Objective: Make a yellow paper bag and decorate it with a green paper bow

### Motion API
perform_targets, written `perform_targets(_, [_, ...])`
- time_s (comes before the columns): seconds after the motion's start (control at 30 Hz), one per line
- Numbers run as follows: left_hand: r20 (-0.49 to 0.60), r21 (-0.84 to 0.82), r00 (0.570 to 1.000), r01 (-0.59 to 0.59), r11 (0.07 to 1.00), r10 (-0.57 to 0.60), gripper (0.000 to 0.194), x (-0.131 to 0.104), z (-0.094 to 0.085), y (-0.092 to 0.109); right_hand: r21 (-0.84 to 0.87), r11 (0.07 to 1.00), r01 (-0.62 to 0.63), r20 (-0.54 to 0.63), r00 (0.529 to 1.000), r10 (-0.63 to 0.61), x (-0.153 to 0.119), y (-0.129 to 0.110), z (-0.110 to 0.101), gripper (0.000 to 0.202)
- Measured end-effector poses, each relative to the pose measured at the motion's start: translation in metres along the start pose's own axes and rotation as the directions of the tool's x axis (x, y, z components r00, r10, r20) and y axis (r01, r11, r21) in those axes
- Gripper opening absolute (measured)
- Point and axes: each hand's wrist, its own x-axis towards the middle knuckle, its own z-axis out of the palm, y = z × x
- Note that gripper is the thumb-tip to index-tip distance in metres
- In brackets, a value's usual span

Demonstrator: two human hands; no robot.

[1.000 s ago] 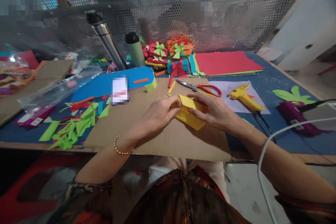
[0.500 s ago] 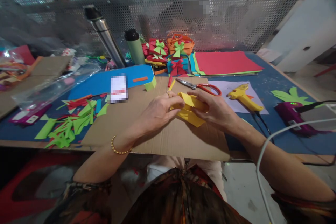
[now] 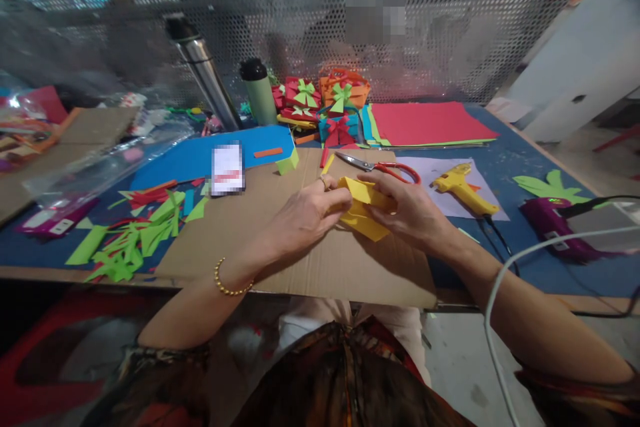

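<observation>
Nearest, a brown cardboard sheet (image 3: 280, 260) covers the near middle of the blue table (image 3: 520, 140). Over it the left hand (image 3: 315, 210), a beaded bracelet (image 3: 227, 290) at its wrist, pinches the left end of a folded yellow paper piece (image 3: 367, 225); the right hand (image 3: 415, 207) grips its right end. Compared with a second ago, the left thumb and fingertips sit closer together, and the right thumb, then plain across the paper, is now mostly hidden by it.

At near left, green paper scraps (image 3: 123, 247) lie beside a purple box (image 3: 60, 219) with a white label; at near right, a purple device (image 3: 545, 227) also bears a pale label. Both are too small to read.

Beyond the hands, red-handled scissors (image 3: 397, 171) lie left of a yellow glue gun (image 3: 465, 192). Left of them, a white card (image 3: 227, 170) has reddish print, blurred past reading. Farther off stand bow-trimmed paper pieces (image 3: 337, 128), left of a stack of coloured sheets (image 3: 430, 123), and two flasks (image 3: 263, 100).
</observation>
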Motion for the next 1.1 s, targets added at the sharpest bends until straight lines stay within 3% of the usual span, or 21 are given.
perform_targets(0.17, [0.041, 0.033, 0.999, 0.0, 0.999, -0.001, 0.011, -0.001, 0.002, 0.003, -0.045, 0.999, 0.003, -0.006, 1.0, -0.003, 0.0, -0.001, 0.001, 0.05])
perform_targets(0.57, [-0.004, 0.165, 1.0, 0.031, 0.986, -0.03, 0.016, 0.0, 0.003, 0.006, -0.108, 0.993, 0.038, -0.022, 0.999, -0.041, 0.0, -0.003, 0.0, 0.047])
perform_targets(0.7, [-0.083, 0.236, 0.995, 0.072, 0.969, -0.053, 0.02, -0.001, 0.005, 0.01, -0.151, 0.981, 0.124, -0.049, 0.99, -0.132, 0.0, -0.002, 0.004, 0.046])
perform_targets(0.8, [-0.125, 0.284, 0.99, 0.097, 0.954, -0.063, 0.02, -0.002, 0.008, 0.009, -0.163, 0.98, 0.117, -0.063, 0.99, -0.129, 0.0, -0.001, 0.005, 0.044])
perform_targets(0.97, [-0.159, 0.209, 0.987, 0.066, 0.976, -0.033, 0.019, -0.004, 0.011, 0.005, -0.139, 0.986, 0.095, -0.035, 0.994, -0.101, 0.0, -0.001, 0.0, 0.039])
perform_targets(1.1, [-0.147, 0.199, 0.989, 0.026, 0.98, 0.004, 0.018, -0.005, 0.012, 0.004, -0.127, 0.988, 0.089, -0.041, 0.995, -0.095, 0.0, -0.001, -0.003, 0.052])
